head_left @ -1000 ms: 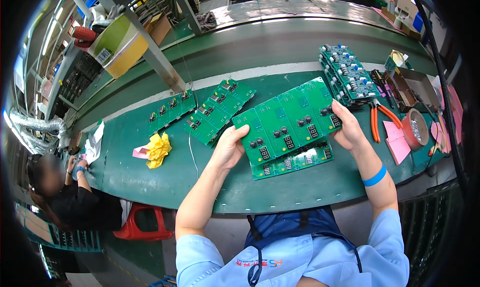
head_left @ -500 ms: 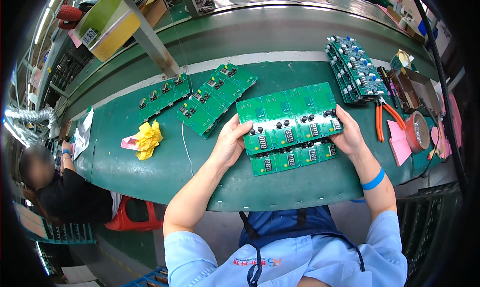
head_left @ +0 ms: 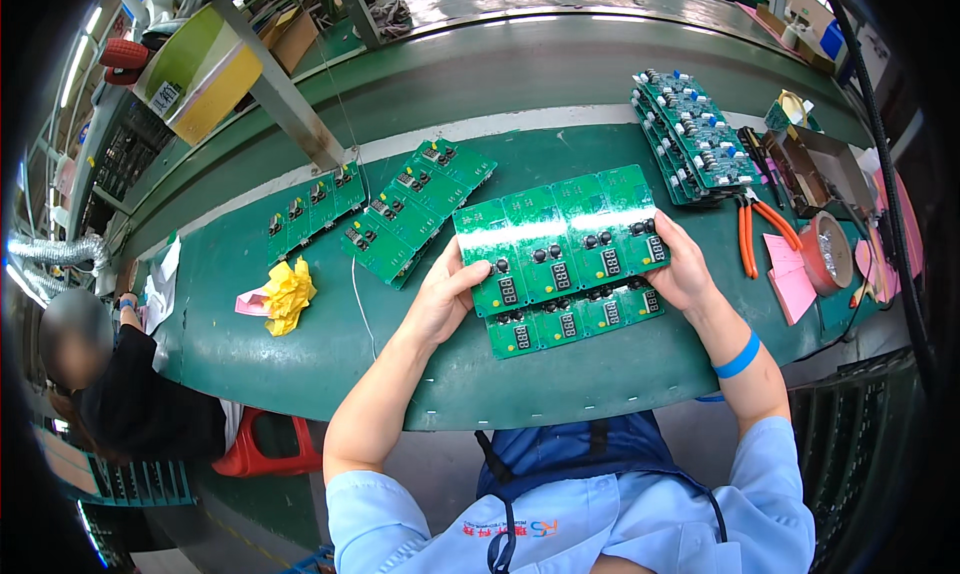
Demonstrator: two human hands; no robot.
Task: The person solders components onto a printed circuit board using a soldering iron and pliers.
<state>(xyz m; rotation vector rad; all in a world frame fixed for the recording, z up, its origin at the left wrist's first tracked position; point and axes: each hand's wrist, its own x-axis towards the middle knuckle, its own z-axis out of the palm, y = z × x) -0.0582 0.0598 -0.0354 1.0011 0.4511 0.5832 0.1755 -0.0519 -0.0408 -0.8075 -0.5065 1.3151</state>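
Note:
Between my hands is a green circuit board panel (head_left: pixel 555 229) with black buttons and small digit displays along its near side. My left hand (head_left: pixel 448 292) grips its left end, thumb on top. On the right end my right hand (head_left: pixel 683 264) is closed the same way, with a blue band on the wrist. A second circuit board panel (head_left: pixel 585 319) of the same kind shows below its near edge, partly covered; whether I hold it too or it lies on the table, I cannot tell. To the left lie more such panels (head_left: pixel 415 209), some overlapping, and a separate panel (head_left: pixel 315 209).
A stack of component-filled boards (head_left: pixel 695 134) stands at the back right, beside orange-handled pliers (head_left: pixel 747 236), a tape roll (head_left: pixel 827 254) and pink paper (head_left: pixel 790 279). Crumpled yellow paper (head_left: pixel 290 296) lies left on the green table (head_left: pixel 400 394). A co-worker (head_left: pixel 140 394) sits far left.
The view has shifted slightly, so most things sit a little further left. Both hands keep hold of the panel, and the glare on it has moved toward its far half.

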